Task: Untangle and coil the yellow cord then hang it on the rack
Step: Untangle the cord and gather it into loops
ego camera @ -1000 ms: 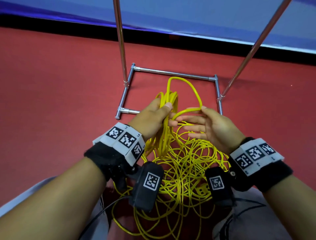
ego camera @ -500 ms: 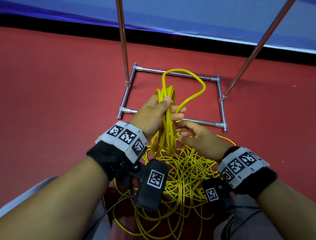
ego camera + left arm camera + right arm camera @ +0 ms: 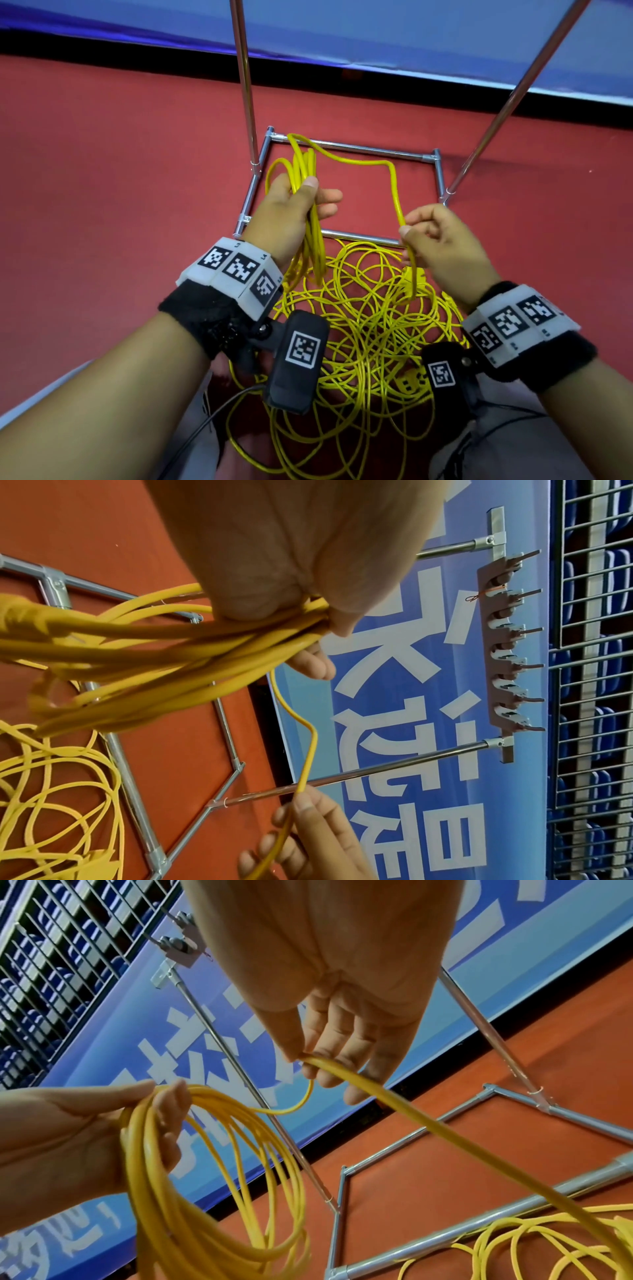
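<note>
The person's left hand [image 3: 291,205] grips a bundle of gathered loops of the thin yellow plastic-coated cord [image 3: 310,219], thumb pressed over the strands and fingers curled beneath. The right hand [image 3: 442,240] pinches a single strand between thumb and forefinger, with that strand arching across from the bundle. Most of the cord lies in a loose tangle on the red carpeted floor [image 3: 102,188] just in front of the shiny metal tube rack [image 3: 359,148], whose brown hook bar [image 3: 500,647] stands above.

Yellow cord [image 3: 363,318] part-coiled, rest tangled on floor by rack [image 3: 346,148]
</note>
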`<state>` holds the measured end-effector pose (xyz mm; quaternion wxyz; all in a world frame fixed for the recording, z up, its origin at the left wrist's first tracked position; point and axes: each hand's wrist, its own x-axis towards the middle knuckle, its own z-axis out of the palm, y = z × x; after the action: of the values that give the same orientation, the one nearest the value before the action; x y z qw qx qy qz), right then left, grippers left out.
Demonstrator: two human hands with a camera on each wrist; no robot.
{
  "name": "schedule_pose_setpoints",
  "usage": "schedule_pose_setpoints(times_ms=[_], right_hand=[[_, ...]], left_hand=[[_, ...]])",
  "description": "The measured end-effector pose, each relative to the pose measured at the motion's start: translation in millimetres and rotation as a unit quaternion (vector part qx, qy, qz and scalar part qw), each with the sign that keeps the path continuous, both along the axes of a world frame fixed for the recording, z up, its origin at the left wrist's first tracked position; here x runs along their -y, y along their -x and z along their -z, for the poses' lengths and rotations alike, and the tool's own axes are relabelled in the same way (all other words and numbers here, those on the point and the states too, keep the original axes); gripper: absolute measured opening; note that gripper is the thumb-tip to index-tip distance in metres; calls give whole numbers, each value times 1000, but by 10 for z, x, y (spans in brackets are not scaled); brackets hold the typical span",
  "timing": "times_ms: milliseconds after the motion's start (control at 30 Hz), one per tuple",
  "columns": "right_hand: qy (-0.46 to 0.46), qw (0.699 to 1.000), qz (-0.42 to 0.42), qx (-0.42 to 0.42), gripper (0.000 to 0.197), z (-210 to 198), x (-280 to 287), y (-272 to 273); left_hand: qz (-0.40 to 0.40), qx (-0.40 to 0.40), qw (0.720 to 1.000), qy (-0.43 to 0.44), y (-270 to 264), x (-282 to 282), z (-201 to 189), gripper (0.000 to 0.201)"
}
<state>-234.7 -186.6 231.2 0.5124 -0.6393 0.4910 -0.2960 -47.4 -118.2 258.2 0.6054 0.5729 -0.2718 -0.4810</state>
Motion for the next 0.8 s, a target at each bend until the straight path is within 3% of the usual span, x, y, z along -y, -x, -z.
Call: schedule_pose_setpoints(times_ms=[133,300,433,600,700,800], right_hand=[[75,988,-8,-132,14,66,93,125],[150,941,-104,-283,7,60,-22,122],[154,918,-157,-331,6,142,-64,106],[96,903,-194,-372,16,184,-83,118],[68,874,-294,-381,21,155,-153,75],[93,837,-393,-370,40,167,-232,16]], left_hand=[[-19,7,1000,17,-23,2,-42,15],[-21,-35,998,53,7,-6,-141,16],[-9,-85,993,82,31,-12,-210,16],[-5,-118,989,92,31,-8,-260,20],[-17,-125,988,89,34,-9,-254,20],[-28,-123,988,86,41,-3,-241,20]])
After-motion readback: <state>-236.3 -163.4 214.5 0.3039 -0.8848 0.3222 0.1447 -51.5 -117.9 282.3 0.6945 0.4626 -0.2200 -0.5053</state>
